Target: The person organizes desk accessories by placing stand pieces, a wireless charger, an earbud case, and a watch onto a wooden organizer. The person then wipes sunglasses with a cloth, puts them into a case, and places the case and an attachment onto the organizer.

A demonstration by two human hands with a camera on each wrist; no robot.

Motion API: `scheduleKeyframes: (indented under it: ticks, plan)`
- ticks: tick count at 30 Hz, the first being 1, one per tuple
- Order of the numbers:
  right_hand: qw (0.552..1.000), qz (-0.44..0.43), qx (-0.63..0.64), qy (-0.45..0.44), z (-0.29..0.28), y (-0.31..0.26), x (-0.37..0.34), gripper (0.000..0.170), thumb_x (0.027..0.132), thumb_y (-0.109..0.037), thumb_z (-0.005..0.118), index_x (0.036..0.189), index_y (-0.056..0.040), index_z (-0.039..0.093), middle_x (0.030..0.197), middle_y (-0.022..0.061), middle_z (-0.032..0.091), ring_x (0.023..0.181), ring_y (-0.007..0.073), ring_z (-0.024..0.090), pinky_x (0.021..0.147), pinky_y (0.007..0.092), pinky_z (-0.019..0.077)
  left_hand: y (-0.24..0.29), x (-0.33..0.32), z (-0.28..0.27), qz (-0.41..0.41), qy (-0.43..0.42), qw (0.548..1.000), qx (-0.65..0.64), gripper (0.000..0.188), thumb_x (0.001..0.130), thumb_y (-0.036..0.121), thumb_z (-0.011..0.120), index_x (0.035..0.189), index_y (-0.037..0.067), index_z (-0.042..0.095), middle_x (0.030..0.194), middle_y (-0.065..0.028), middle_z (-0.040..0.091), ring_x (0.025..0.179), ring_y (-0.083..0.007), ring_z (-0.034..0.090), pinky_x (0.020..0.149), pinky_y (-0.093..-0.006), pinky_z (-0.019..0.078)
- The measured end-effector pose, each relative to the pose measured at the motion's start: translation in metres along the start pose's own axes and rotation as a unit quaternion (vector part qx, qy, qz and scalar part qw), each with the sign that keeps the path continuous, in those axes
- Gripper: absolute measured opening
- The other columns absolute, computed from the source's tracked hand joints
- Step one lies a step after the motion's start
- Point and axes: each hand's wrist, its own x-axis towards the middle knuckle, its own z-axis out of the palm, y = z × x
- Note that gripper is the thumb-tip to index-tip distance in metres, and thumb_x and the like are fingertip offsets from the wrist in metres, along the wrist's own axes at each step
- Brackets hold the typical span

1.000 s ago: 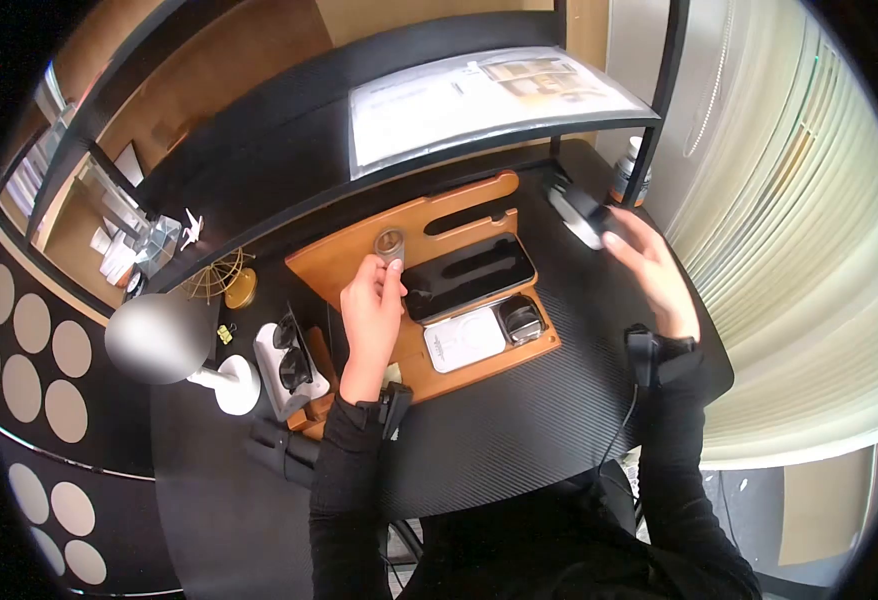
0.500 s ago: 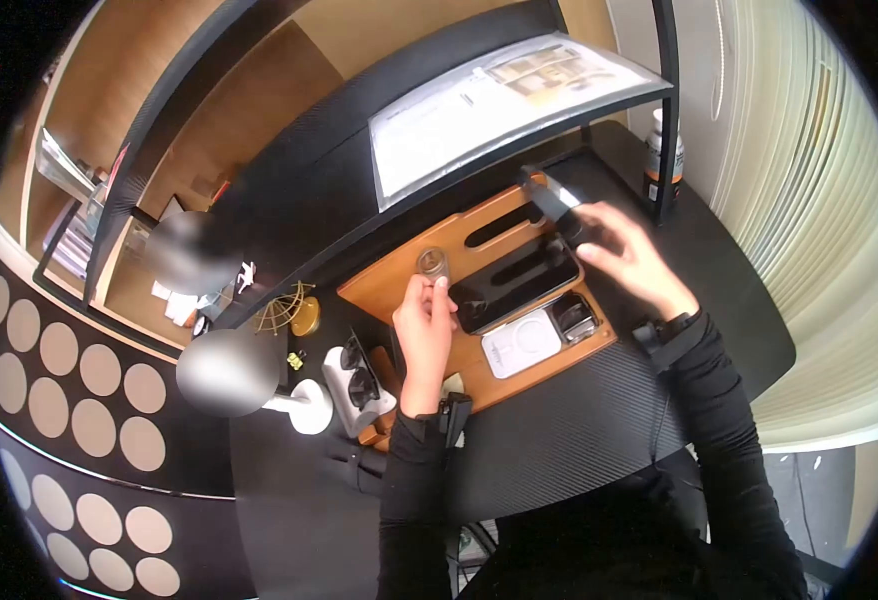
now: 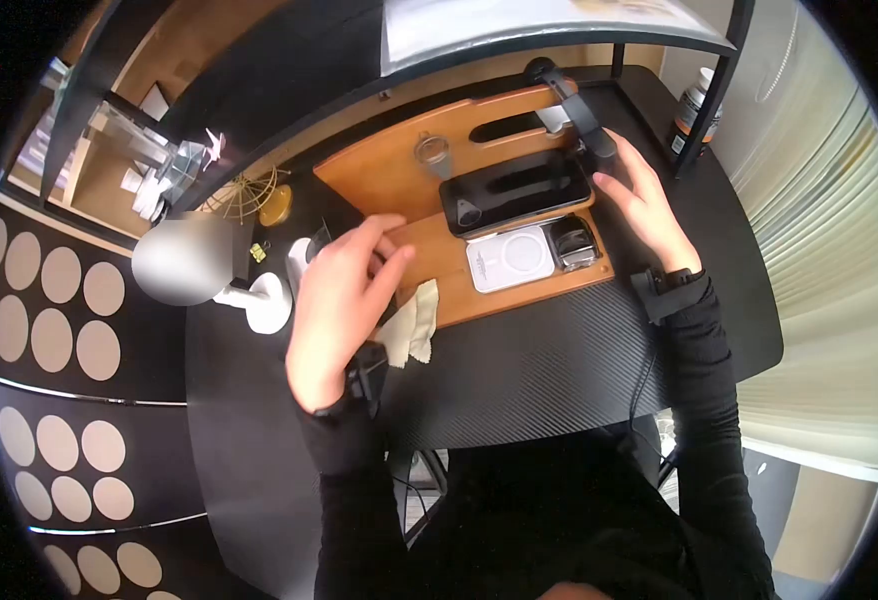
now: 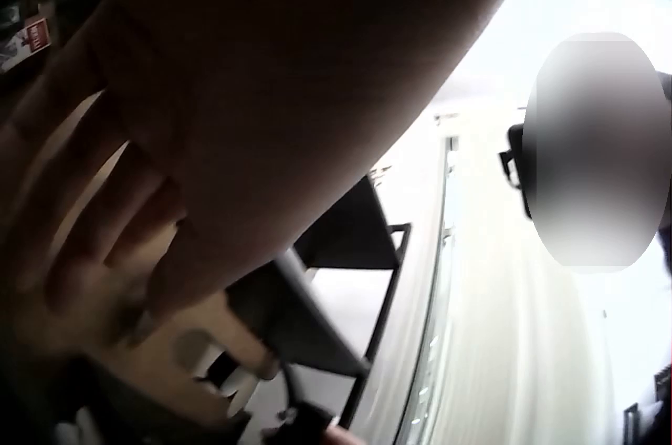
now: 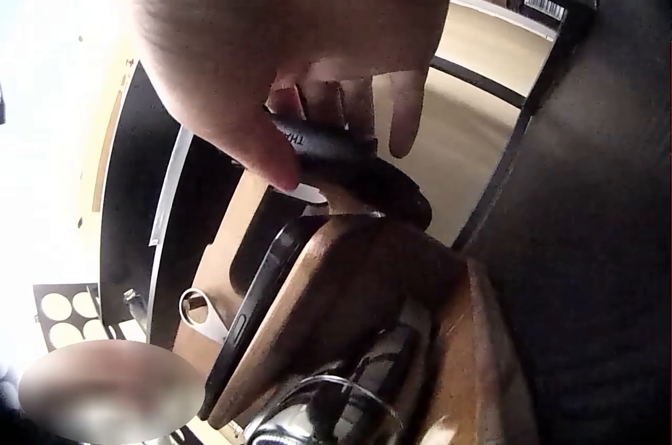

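With its thumb and fingers my right hand (image 3: 654, 205) holds a black strap-like object (image 3: 581, 112) with a silver plate on it. This object crosses the upper right end of the wooden desk organizer (image 3: 364, 175); pale lettering shows on it in the right wrist view. My left hand (image 3: 344, 295) hovers over the organizer's left part, fingers loosely bent and free of any object. A ring-shaped metal holder (image 3: 432, 152) hangs on the back panel. A black phone (image 3: 519, 190) leans below the slot, and a white charging pad (image 3: 512, 257) lies in front beside a dark watch (image 3: 572, 243).
A pale cloth (image 3: 414, 325) lies at the organizer's front left edge. Further left stand a white lamp (image 3: 269, 303) and a gold wire ornament (image 3: 244, 195). A black shelf frame (image 3: 559, 42) overhangs the back, with a bottle (image 3: 694, 110) by its right post.
My left hand has let go of the ring-shaped holder and moved left and toward me. My right hand has brought the black object to the organizer's upper right end.
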Motion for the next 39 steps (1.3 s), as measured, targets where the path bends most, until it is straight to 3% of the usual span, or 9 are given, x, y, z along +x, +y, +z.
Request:
scheduleKeyframes:
  ticks: [10,14,16,20,23,25,28,32,39]
  plan:
    - [0.999,0.024,-0.025,-0.01,0.004,0.003,-0.001,0.054,0.088,-0.016,0.067,0.138,-0.0019,0.05,0.132,0.0164,0.056,0.128,0.0293,0.052,0.109,0.038,0.0386,-0.046,-0.044,0.043,0.019,-0.153,0.961,0.23,0.037,0.083,0.029,0.075,0.108,0.005,0.061,0.102,-0.0146,0.065,0.094,-0.034,0.066,0.076,-0.0435,0.0539]
    - [0.998,-0.026,-0.024,0.046,0.002,-0.008,0.001,0.057,0.085,-0.017,0.068,0.138,-0.0047,0.052,0.128,0.0124,0.057,0.122,0.0249,0.054,0.104,0.0384,0.0413,-0.045,-0.04,0.061,-0.021,-0.135,0.967,0.214,0.03,0.076,0.012,0.076,0.099,0.003,0.058,0.101,-0.0157,0.064,0.094,-0.036,0.066,0.077,-0.0446,0.0537]
    - [0.992,-0.057,-0.087,0.067,-0.005,-0.019,0.004,0.056,0.084,-0.015,0.067,0.137,-0.0046,0.053,0.126,0.0117,0.057,0.113,0.0235,0.056,0.1,0.0365,0.0433,-0.055,-0.042,0.062,0.073,-0.16,0.967,0.182,0.026,0.075,0.003,0.069,0.099,0.003,0.058,0.098,-0.015,0.063,0.093,-0.0366,0.066,0.076,-0.046,0.0531]
    - [0.966,-0.1,-0.113,0.211,0.003,-0.058,-0.008,0.022,0.083,-0.003,0.062,0.104,-0.0023,0.068,0.101,0.0079,0.062,0.084,0.0195,0.059,0.076,0.0319,0.0476,-0.027,-0.039,0.043,0.082,-0.194,0.969,0.131,0.018,0.077,0.0,0.064,0.094,0.005,0.06,0.101,-0.0142,0.063,0.091,-0.0353,0.066,0.076,-0.0465,0.0525]
    - [0.987,-0.159,-0.014,0.019,0.033,-0.094,-0.025,0.025,0.081,-0.007,0.067,0.106,-0.004,0.067,0.099,0.0103,0.061,0.08,0.0193,0.059,0.074,0.0332,0.05,-0.002,-0.035,0.047,0.113,-0.103,0.987,-0.04,0.019,0.077,-0.005,0.063,0.094,0.004,0.064,0.098,-0.0095,0.062,0.086,-0.0243,0.067,0.071,-0.0347,0.0547]
    - [0.972,-0.083,0.064,-0.208,0.054,-0.113,-0.035,0.071,0.079,-0.018,0.074,0.143,-0.0087,0.046,0.115,0.0175,0.058,0.09,0.0303,0.064,0.079,0.042,0.0524,0.003,-0.034,0.06,0.086,0.005,0.962,-0.259,0.021,0.079,-0.008,0.061,0.096,0.002,0.066,0.096,-0.0063,0.059,0.085,-0.0147,0.064,0.072,-0.0248,0.0536]
    - [0.947,-0.021,0.046,-0.318,0.079,-0.101,-0.054,0.058,0.086,-0.006,0.062,0.142,-0.009,0.046,0.11,0.0251,0.065,0.096,0.0418,0.067,0.079,0.0472,0.0538,-0.003,-0.029,0.07,0.03,-0.044,0.926,-0.373,0.02,0.078,-0.009,0.062,0.095,-0.001,0.065,0.096,-0.0074,0.059,0.088,-0.0154,0.065,0.075,-0.027,0.0549]
    - [0.947,-0.094,-0.025,-0.307,0.079,-0.077,-0.049,0.044,0.084,0.002,0.057,0.128,-0.0076,0.057,0.093,0.021,0.069,0.085,0.0414,0.068,0.073,0.0449,0.056,-0.015,-0.024,0.063,0.132,-0.017,0.984,-0.116,0.019,0.081,0.001,0.067,0.1,0.004,0.065,0.095,-0.0116,0.064,0.087,-0.0287,0.068,0.077,-0.0344,0.0556]
    - [0.943,-0.106,-0.068,-0.308,0.077,-0.082,-0.049,0.037,0.079,0.007,0.053,0.112,-0.0047,0.067,0.098,0.0153,0.07,0.089,0.0363,0.068,0.078,0.041,0.0555,-0.074,-0.019,-0.004,-0.032,0.155,0.979,0.129,0.015,0.089,0.013,0.068,0.097,0.001,0.064,0.088,-0.0123,0.063,0.076,-0.0257,0.066,0.069,-0.0366,0.052]
